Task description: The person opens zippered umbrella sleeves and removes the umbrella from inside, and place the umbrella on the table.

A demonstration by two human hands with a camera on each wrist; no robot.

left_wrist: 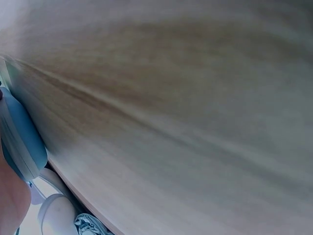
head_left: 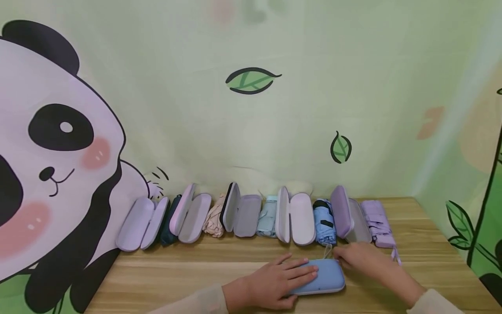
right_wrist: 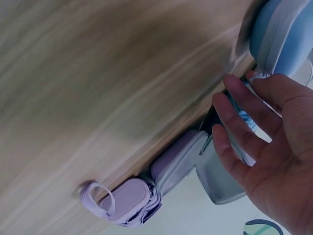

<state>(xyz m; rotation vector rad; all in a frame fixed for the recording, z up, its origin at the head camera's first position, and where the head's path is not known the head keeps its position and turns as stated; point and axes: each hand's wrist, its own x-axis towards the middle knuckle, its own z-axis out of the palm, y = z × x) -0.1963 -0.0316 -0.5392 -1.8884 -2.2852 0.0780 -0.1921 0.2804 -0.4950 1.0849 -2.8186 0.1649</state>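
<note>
A light-blue zippered hard case [head_left: 329, 277] lies closed on the wooden table in front of me. My left hand [head_left: 274, 279] rests on its top left part, fingers stretched across the lid. At the far right corner, my right hand [head_left: 362, 260] pinches the small zipper pull between thumb and forefinger; the other fingers are spread loosely in the right wrist view. A pale cord loop [head_left: 327, 251] sticks out behind the case. The left wrist view catches the case's side [left_wrist: 27, 139] with its grey zipper band.
Along the back stand several open cases, among them a white one [head_left: 303, 218] and a purple one [head_left: 341, 212]. Folded umbrellas alternate with them, including a blue one [head_left: 324, 224] and a lilac one [head_left: 378, 222] with a wrist strap. A panda-print backdrop [head_left: 251, 131] hangs behind.
</note>
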